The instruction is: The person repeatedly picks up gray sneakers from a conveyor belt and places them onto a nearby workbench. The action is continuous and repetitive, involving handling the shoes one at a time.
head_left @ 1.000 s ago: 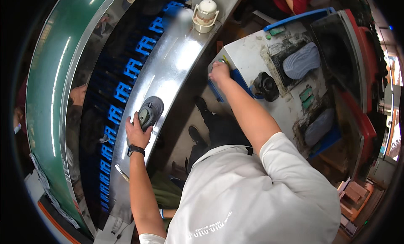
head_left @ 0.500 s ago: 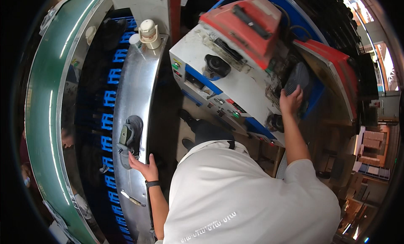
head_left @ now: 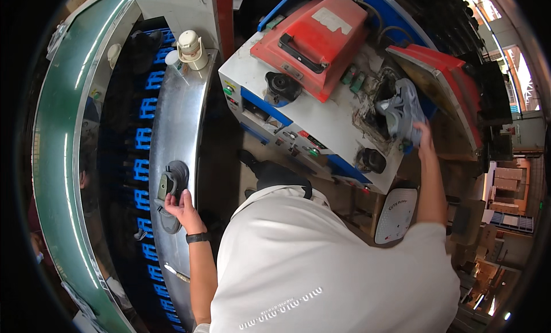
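Observation:
My right hand (head_left: 423,139) grips a grey shoe (head_left: 406,106) by one end, above the opened mould bay of a white press machine (head_left: 338,123). The shoe's laced upper shows; some of my fingers are hidden behind it. At the left, a dark grey shoe (head_left: 178,175) with a green block in its opening lies on a metal ledge (head_left: 172,132). My left hand (head_left: 185,212) is at its near part, thumb and fingers apart, the fingertips close to or touching the shoe. A dark band circles that wrist.
A closed red cover (head_left: 321,43) with a black handle and a raised red lid (head_left: 445,86) top the machine. Black knobs (head_left: 372,160) stick out in front. Blue brackets (head_left: 142,169) line a dark conveyor beside the ledge. A cream flask (head_left: 191,49) stands at the ledge's far end.
My right hand has turned its shoe from sole showing to upper showing and lifted it a little. My left hand has moved up and left against the other shoe. The view has shifted slightly.

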`<state>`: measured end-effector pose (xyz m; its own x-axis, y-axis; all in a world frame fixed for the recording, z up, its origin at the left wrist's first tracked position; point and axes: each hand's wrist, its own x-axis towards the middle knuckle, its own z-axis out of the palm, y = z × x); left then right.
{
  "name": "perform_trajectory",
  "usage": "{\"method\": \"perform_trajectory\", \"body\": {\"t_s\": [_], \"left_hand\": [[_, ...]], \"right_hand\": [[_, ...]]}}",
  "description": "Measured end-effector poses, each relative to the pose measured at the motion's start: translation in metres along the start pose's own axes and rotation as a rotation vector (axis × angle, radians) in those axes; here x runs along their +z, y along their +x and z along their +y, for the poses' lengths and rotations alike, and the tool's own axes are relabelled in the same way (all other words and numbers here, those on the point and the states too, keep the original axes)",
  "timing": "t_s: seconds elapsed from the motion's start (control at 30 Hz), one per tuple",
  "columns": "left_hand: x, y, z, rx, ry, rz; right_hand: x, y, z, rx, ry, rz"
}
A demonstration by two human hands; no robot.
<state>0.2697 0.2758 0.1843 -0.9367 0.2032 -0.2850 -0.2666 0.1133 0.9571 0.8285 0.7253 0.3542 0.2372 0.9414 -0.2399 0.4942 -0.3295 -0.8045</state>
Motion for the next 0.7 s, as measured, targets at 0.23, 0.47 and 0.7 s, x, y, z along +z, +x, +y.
{"method": "perform_trajectory", "body": {"t_s": [0.23, 0.47, 0.7], "left_hand": [[0.086, -0.029, 0.071, -0.475, -0.204, -0.661], [0.181, -0.009, 0.131, -0.419, -0.439, -0.454], [0.120, 0.214, 0.106, -0.184, 0.149, -0.045]], "right_hand": [[0.063, -0.118, 0.035, 0.019, 0.731, -0.478], [0.341, -0.214, -0.087, -0.392, 0.417, -1.198], [0.385, -0.212, -0.094, -0.355, 0.139, -1.340]]}}
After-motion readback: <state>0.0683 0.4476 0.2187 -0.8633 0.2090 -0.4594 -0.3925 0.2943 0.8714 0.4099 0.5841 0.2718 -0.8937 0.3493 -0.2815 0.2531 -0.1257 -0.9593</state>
